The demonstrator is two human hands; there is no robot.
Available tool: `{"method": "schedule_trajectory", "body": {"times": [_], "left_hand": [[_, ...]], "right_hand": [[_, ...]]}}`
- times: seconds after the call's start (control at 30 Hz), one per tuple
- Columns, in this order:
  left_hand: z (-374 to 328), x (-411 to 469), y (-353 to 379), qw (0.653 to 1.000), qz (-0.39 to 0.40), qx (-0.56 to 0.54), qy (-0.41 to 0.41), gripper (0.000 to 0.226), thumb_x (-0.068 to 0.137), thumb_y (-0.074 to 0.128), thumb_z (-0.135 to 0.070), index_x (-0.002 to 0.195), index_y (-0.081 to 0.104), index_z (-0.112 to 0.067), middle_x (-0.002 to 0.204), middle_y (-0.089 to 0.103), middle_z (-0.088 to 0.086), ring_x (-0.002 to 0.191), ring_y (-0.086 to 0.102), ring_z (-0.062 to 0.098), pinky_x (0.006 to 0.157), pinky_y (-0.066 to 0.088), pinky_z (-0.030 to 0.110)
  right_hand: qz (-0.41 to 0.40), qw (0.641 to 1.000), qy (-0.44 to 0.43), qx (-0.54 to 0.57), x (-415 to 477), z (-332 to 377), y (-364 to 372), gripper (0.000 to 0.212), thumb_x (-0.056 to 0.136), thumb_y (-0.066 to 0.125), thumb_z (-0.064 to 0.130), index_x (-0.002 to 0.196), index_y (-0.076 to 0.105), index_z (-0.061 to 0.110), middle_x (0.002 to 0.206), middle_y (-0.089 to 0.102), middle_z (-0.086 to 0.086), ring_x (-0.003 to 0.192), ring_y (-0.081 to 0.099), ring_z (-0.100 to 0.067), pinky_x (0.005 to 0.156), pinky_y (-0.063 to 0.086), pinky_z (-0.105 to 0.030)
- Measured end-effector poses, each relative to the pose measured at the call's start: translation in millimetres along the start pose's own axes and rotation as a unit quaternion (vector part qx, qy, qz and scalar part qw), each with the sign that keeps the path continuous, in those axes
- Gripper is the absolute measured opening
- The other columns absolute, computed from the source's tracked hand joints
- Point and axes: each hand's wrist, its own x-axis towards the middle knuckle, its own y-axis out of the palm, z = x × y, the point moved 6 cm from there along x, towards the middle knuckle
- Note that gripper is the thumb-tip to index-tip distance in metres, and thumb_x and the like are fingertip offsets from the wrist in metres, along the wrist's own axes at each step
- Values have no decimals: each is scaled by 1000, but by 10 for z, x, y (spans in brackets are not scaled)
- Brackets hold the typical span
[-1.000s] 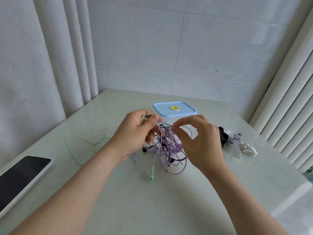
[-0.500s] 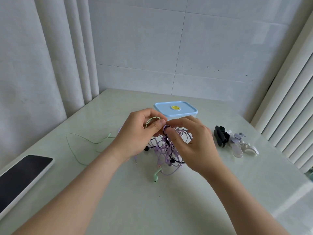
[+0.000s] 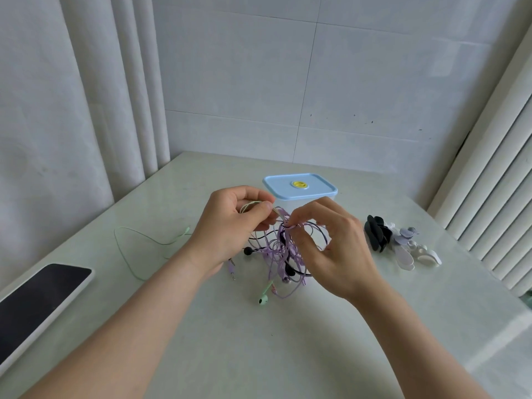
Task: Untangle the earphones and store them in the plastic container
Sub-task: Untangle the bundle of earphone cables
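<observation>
purple, black and green earphones (image 3: 280,254) hang tangled over the counter (image 3: 259,355), before the plastic container (image 3: 299,187). left grip (image 3: 233,223) pinches the green cord (image 3: 249,205), right grip (image 3: 331,246) a purple one, as half a second ago; only the right fingers (image 3: 312,205) fan wider. one container, one phone (image 3: 37,295), three cord colours.

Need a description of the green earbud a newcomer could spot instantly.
On the pale table, find the cable tangle in front of the blue-lidded container. The green earbud is at the tangle's near end: mint, where cables around it are purple and black.
</observation>
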Motion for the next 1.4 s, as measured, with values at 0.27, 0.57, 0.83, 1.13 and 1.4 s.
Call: {"method": "schedule_trajectory", "body": {"times": [0.27, 0.57, 0.83, 1.13, 1.4], "left_hand": [[-55, -26, 54, 999, 36, -30, 6, 12, 102, 65, -4, 113, 71, -6, 93, 79, 17, 84, 79, 26, 80, 63, 32], [-77, -57, 79, 998, 67, -7, 1, 7, 100, 71, -8, 106, 74, -7, 93, 80, 12, 62, 59, 20, 51, 53, 31], [-88, -51, 110, 992, 90, 71, 53, 13, 95, 79, -20, 108, 81, -22, 101, 81, -3, 78, 63, 36, 84, 59, 38], [-152, -143, 216, 983, 98, 139, 66, 18, 92, 81, -14, 108, 78, -21, 48, 52, -27, 46, 29, 6, 49, 28, 13], [-149, -214, 264, 972, 137, 180, 64, 15, 88, 85, -28, 99, 76, -35, 44, 35, -14, 48, 28, 12, 50, 26, 22]], "right_hand": [[-52, 997, -8, -60, -17, -78, 12, 20, 94, 71, 32, 74, 71, 26, 79, 64, 13, 79, 62, -16, 75, 50, -45], [-70, 996, 42, -44, -2, -79, -32, 16, 81, 90, 22, 83, 75, 24, 84, 69, 18, 88, 66, -3, 79, 39, -6], [-36, 986, 127, 102, 22, -150, -15, 9, 89, 84, 26, 83, 79, 31, 93, 74, 14, 102, 69, -12, 84, 51, -27], [-72, 969, 125, 199, 44, -106, -75, 12, 92, 82, 24, 84, 83, 33, 91, 80, 10, 89, 68, -27, 71, 49, -44], [-96, 960, 164, 208, 5, -120, -83, 6, 108, 61, 24, 105, 61, 19, 64, 74, -8, 63, 74, -25, 69, 60, -42]]}}
